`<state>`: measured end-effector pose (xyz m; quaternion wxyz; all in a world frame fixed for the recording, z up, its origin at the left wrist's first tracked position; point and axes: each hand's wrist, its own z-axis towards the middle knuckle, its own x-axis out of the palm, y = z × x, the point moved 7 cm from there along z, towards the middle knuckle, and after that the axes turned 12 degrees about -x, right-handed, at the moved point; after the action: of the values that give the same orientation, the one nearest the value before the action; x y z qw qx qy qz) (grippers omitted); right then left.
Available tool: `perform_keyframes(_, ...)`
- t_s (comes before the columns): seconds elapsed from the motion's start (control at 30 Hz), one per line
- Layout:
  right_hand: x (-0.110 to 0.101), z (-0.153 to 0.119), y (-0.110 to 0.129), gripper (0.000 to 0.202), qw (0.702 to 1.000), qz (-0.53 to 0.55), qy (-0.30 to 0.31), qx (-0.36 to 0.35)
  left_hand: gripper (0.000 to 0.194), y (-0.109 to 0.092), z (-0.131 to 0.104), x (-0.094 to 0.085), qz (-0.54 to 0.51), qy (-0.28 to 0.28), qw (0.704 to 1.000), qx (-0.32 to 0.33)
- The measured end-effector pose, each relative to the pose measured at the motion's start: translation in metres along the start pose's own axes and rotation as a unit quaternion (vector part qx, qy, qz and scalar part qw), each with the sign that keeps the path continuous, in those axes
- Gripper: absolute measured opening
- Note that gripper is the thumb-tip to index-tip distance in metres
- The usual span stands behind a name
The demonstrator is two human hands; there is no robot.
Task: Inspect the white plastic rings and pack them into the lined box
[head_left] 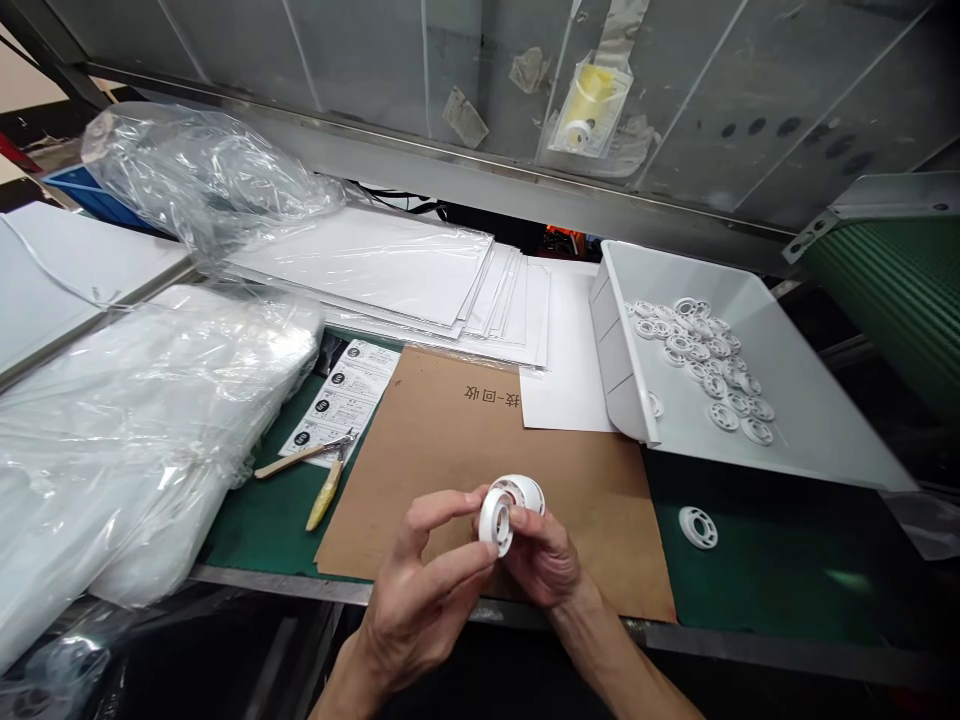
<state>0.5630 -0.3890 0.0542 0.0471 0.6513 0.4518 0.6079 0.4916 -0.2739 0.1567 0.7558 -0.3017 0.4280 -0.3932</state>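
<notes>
Two white plastic rings are held up over the front part of the brown cardboard (480,440). My left hand (439,570) pinches the nearer white ring (496,522) by its edge, thumb below and index finger above. Just behind it, my right hand (546,555) holds a second white ring (530,490), its thumb reaching between the two. The rings overlap in view, and I cannot tell whether they touch. Another white ring (698,528) lies alone on the green mat (780,570) to the right. Many similar rings (712,355) lie loose in the grey bin (810,400).
Nippers (325,495) with open handles lie on a printed label sheet (345,392) to the left. Clear plastic bags (135,410) cover the left side. Bagged white sheets (375,265) are stacked behind the cardboard. A green ribbed belt (892,260) stands at the right.
</notes>
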Motion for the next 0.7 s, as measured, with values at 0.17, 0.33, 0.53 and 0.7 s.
perform_keyframes(0.17,0.0,0.001,0.0,0.045,1.0,0.008,-0.006,0.006,0.043,0.011,0.005,0.0,-0.014,0.012,0.998,-0.066)
perform_keyframes(0.33,-0.006,-0.002,-0.003,0.039,0.999,-0.006,-0.027,0.022,0.052,0.021,0.012,0.009,-0.034,0.065,0.992,-0.103)
perform_keyframes(0.53,-0.003,-0.002,-0.008,0.04,1.0,-0.006,0.002,0.026,0.053,0.023,0.013,0.009,-0.06,0.067,0.991,-0.104)
perform_keyframes(0.7,0.002,-0.002,-0.008,0.039,1.0,0.0,-0.006,0.031,0.051,0.029,0.012,0.007,-0.077,0.053,0.986,-0.137)
